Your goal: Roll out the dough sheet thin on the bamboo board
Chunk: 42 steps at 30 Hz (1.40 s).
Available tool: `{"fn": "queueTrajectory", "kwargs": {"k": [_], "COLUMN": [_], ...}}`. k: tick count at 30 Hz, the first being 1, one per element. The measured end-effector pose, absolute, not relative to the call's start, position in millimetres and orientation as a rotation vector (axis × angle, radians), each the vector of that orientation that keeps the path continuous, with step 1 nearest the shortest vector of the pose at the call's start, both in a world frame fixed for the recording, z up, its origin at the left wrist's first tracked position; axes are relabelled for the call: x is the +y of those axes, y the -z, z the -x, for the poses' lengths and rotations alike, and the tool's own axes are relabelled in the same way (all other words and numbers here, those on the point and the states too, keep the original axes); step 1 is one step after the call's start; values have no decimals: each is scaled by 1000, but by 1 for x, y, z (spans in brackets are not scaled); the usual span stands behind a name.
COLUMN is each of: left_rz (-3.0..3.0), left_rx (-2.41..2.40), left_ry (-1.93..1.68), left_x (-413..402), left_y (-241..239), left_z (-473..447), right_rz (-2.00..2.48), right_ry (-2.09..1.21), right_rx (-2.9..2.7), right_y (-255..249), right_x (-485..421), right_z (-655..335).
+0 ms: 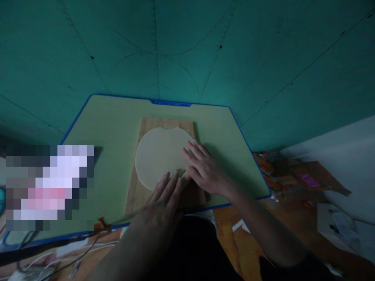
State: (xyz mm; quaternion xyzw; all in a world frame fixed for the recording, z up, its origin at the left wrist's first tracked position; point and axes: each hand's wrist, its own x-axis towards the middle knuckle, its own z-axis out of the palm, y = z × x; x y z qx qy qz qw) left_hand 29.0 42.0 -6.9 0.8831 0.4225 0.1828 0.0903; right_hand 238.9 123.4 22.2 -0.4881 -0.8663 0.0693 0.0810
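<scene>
A round, flat sheet of rolled-out dough (162, 154) covers much of a wooden board (133, 197), with a small notch in its far edge. My left hand (166, 191) lies over the near edge of the sheet, its fingers stretched forward onto the dough. On the right edge rests my right hand (205, 168), fingers spread and pointing up and left, the thumb side close to the left fingertips. Both hands are flat and neither grips anything that shows. The near right part of the dough is partly hidden beneath the hands.
The board sits on a pale green tabletop (111, 128) with a blue rim. A pixelated, blurred-out object (55, 187) stands at the left. Behind rises a green wall (187, 47). Cables (96, 246) run at the lower left; cardboard (316, 177) lies at the right.
</scene>
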Motion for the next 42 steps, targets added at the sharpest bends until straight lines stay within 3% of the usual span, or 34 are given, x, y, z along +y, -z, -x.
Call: {"fn": "queueTrajectory", "kwargs": {"k": [12, 23, 29, 37, 42], "left_rz": [-2710, -2460, -2490, -2795, -2907], "left_rx": [1337, 1486, 1486, 1438, 1536], "left_ry": [-686, -777, -687, -521, -597], "left_x": [53, 76, 78, 49, 29], "left_y": [28, 13, 21, -8, -11], "left_z": [34, 53, 52, 5, -24], "right_rz": [1519, 1238, 1317, 1361, 1403], "right_ry": [-221, -265, -228, -122, -79], "right_rx": [-2586, -2548, -2645, -2669, -2645], "right_y": [-30, -37, -36, -24, -23], "right_x": [200, 255, 241, 193, 166], "right_z": [-174, -141, -140, -182, -209]}}
